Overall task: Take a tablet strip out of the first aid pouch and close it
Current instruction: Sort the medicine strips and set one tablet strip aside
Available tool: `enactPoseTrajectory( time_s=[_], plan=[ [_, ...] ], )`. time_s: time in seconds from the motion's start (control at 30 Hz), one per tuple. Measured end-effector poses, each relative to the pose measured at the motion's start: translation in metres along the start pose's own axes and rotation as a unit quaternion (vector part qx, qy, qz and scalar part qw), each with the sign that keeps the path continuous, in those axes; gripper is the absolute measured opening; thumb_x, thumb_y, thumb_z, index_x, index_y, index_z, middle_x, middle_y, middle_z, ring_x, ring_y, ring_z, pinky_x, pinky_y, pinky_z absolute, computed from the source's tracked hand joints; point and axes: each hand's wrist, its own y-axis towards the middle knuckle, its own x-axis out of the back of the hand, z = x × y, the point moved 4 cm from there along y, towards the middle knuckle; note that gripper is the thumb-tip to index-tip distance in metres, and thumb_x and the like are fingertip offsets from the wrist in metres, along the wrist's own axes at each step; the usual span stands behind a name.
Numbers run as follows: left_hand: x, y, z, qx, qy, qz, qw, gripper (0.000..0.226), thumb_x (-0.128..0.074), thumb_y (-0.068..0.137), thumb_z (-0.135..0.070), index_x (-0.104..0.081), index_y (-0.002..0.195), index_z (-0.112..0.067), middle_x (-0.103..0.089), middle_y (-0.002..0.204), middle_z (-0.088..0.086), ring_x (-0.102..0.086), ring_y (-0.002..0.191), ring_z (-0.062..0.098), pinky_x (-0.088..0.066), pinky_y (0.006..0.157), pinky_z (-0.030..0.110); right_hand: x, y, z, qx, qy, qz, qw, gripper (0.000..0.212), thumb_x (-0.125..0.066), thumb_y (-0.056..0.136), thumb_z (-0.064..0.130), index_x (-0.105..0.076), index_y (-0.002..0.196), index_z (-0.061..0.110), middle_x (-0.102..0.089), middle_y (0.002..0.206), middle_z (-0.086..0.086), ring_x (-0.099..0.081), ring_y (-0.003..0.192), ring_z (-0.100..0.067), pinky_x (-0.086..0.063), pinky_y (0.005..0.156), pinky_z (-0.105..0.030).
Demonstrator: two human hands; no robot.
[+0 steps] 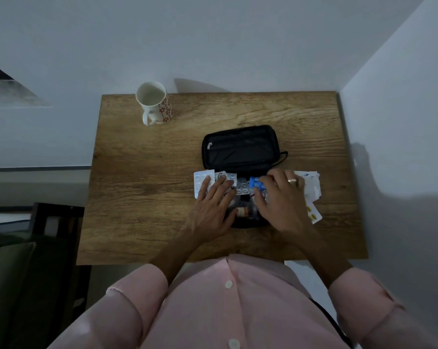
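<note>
Both hands are working inside the open pouch (240, 149), sorting through its strips. My left hand (210, 207) is lying flat and spread, fingers resting on the silver strips (204, 181) at the pouch's left edge, seemingly pinning them aside so they are not sliding back over the rest. My right hand (279, 197) is curling over the blue strip (257, 183), fingertips touching it; whether it is actually pinching the strip or only pressing on it I cannot tell. That blue strip is sitting in the near half of the pouch, beside a clear strip (243, 186), so nothing is yet lifted out, and this looks like the choosing step.

The pouch is lying unzipped and folded flat, its far half showing an empty black lining with the zipper pull (209, 146) at the left, probably so the contents are all reachable at once. A small brown bottle (243, 212) is lying between my wrists in the near half. White packets (311, 190) are spilling past the pouch's right edge under my right hand, and they will likely need tucking in before the zip can run.

Further out, a flowered mug (154, 103) is standing at the worktop's (137, 185) far left corner, well apart from the pouch.
</note>
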Motion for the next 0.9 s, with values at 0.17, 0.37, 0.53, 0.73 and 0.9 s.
enactPoseTrajectory(
  time_s=[0.17, 0.37, 0.53, 0.73, 0.9],
  plan=[
    [0.001, -0.001, -0.001, -0.003, 0.0, -0.001, 1.0, 0.054, -0.042, 0.099, -0.044, -0.051, 0.139, -0.009, -0.045, 0.151, 0.012, -0.03, 0.148, 0.028, -0.017, 0.121, 0.056, -0.021, 0.034, 0.012, -0.026, -0.07, 0.171, 0.982, 0.023, -0.062, 0.091, 0.027, -0.069, 0.109, 0.015, -0.065, 0.111, -0.006, -0.057, 0.108, -0.029, -0.036, 0.092, -0.042],
    [0.002, 0.001, -0.002, -0.004, -0.002, 0.001, 1.0, 0.057, -0.042, 0.098, -0.046, -0.051, 0.139, -0.009, -0.045, 0.151, 0.013, -0.03, 0.148, 0.028, -0.018, 0.121, 0.056, -0.029, 0.033, 0.017, 0.018, -0.148, 0.174, 0.974, 0.019, -0.074, 0.078, 0.026, -0.067, 0.093, 0.016, -0.07, 0.093, -0.005, -0.059, 0.099, -0.029, -0.037, 0.083, -0.042],
    [0.002, 0.008, -0.012, 0.001, -0.01, -0.004, 1.0, 0.057, -0.044, 0.096, -0.05, -0.051, 0.137, -0.011, -0.045, 0.151, 0.015, -0.033, 0.146, 0.03, -0.018, 0.121, 0.056, -0.03, 0.018, 0.002, 0.07, -0.095, 0.071, 0.991, 0.022, -0.076, 0.075, 0.022, -0.071, 0.095, 0.014, -0.073, 0.09, -0.005, -0.062, 0.097, -0.03, -0.033, 0.083, -0.043],
    [0.003, 0.017, -0.024, 0.002, -0.108, -0.032, 0.994, 0.053, -0.049, 0.096, -0.04, -0.049, 0.136, -0.005, -0.046, 0.146, 0.018, -0.037, 0.142, 0.032, -0.023, 0.12, 0.052, -0.022, 0.002, -0.013, 0.007, 0.071, -0.082, 0.994, 0.023, -0.054, 0.089, 0.02, -0.072, 0.103, 0.014, -0.074, 0.102, -0.003, -0.065, 0.099, -0.026, -0.038, 0.087, -0.041],
    [-0.002, 0.022, -0.026, 0.002, -0.155, -0.047, 0.987, 0.053, -0.053, 0.096, -0.037, -0.05, 0.136, -0.003, -0.051, 0.143, 0.016, -0.042, 0.139, 0.03, -0.023, 0.121, 0.05, -0.015, -0.008, -0.016, 0.014, 0.12, -0.115, 0.986, 0.017, -0.058, 0.089, 0.017, -0.072, 0.098, 0.012, -0.072, 0.103, -0.002, -0.068, 0.095, -0.023, -0.039, 0.091, -0.039]
  ],
)
